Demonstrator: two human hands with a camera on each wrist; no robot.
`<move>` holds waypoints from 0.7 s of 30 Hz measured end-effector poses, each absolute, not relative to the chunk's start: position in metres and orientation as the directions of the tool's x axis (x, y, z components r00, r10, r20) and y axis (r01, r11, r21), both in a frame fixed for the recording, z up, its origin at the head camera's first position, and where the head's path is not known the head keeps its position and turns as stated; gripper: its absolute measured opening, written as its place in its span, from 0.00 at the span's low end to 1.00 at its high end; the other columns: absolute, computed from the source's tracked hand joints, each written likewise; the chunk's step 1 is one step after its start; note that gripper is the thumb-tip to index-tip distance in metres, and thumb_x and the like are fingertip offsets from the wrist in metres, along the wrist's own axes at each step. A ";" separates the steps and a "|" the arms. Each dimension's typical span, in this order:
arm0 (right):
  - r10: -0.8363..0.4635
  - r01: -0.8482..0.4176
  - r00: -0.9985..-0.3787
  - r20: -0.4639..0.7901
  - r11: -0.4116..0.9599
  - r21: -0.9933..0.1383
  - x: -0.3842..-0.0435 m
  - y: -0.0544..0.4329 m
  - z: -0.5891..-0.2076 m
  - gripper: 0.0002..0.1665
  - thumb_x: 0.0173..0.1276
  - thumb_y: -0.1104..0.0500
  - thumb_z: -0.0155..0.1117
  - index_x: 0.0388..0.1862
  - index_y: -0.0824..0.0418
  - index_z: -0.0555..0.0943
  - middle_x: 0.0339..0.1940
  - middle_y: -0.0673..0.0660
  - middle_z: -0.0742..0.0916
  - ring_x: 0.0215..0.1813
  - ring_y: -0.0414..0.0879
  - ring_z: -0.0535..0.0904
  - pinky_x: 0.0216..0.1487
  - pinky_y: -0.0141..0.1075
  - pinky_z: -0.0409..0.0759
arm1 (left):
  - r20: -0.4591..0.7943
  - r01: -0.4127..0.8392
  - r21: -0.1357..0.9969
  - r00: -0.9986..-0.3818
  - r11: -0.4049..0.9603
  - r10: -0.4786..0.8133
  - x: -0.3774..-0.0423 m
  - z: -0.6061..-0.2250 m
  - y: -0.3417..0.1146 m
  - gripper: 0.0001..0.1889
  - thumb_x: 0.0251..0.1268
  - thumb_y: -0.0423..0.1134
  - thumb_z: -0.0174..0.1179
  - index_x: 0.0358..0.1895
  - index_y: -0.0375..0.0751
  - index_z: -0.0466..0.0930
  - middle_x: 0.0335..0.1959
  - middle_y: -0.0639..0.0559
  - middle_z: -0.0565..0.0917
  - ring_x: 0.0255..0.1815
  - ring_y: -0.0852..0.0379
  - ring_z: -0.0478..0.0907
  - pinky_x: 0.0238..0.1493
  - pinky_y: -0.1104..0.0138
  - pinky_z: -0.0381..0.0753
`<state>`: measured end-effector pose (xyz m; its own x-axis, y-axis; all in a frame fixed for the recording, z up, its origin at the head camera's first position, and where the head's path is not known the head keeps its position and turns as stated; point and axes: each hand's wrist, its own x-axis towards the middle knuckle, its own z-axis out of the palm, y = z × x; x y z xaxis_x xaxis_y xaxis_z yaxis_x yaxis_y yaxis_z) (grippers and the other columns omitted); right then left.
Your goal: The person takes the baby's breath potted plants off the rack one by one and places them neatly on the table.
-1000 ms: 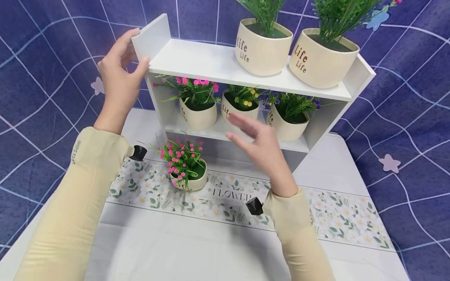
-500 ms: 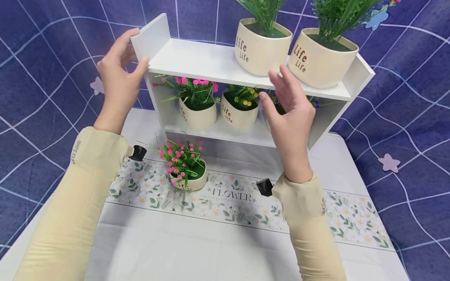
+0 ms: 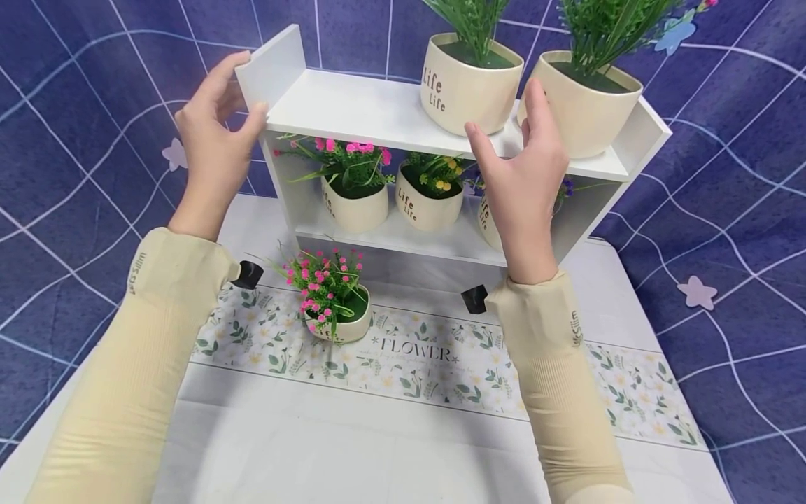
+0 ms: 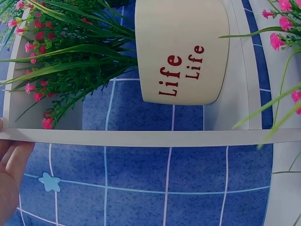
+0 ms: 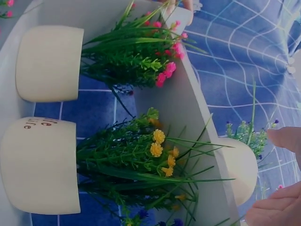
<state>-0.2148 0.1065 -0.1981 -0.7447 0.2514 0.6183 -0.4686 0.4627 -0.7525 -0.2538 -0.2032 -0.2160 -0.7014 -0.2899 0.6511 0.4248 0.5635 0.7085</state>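
Note:
A white two-tier shelf [image 3: 359, 105] stands across the middle of the head view. My left hand [image 3: 214, 133] grips its upper left side panel, thumb against the front edge and fingers behind. Two cream "Life" pots, a left pot [image 3: 469, 105] and a right pot [image 3: 598, 119], hold tall green plants on the top tier. My right hand [image 3: 529, 182] is raised before them with thumb and fingers apart, overlapping the right pot's left side. In the right wrist view, its fingers [image 5: 277, 207] and thumb show a gap between them, with a pot [image 5: 242, 172] beyond.
On the lower tier are a pink-flowered pot [image 3: 355, 210], a yellow-flowered pot [image 3: 428, 206] and a purple-flowered pot [image 3: 488, 220] partly behind my right hand. Another pink-flowered pot [image 3: 346, 329] sits in front on the floral table runner [image 3: 403, 371]. A blue curtain [image 3: 724, 231] hangs around.
My right hand has moved up and to the right, from before the lower tier to the top-tier pots. My left hand has stayed on the shelf panel.

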 end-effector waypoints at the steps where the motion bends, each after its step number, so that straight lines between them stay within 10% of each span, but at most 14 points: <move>1: 0.249 -0.461 -0.745 0.619 0.480 -0.747 -0.216 0.106 -0.197 0.47 0.59 0.55 0.73 0.73 0.65 0.63 0.74 0.57 0.70 0.73 0.34 0.64 0.70 0.22 0.62 | 0.651 0.426 0.709 -0.701 0.563 -0.290 -0.254 -0.216 -0.203 0.26 0.62 0.33 0.62 0.62 0.60 0.76 0.54 0.49 0.85 0.51 0.67 0.83 0.61 0.72 0.76; 21: 0.287 -0.243 -0.839 0.462 0.562 -0.790 -0.241 0.097 -0.176 0.40 0.55 0.41 0.73 0.62 0.56 0.71 0.61 0.51 0.82 0.63 0.39 0.73 0.64 0.25 0.67 | 0.641 0.409 0.713 -0.710 0.570 -0.292 -0.254 -0.215 -0.204 0.26 0.62 0.33 0.63 0.63 0.61 0.75 0.54 0.49 0.85 0.50 0.67 0.83 0.60 0.71 0.77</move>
<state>-0.2408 0.0973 -0.1757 -0.8390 0.2870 0.4623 -0.2432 0.5622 -0.7904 -0.2538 -0.2038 -0.2153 -0.7102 -0.2917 0.6407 0.4092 0.5695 0.7129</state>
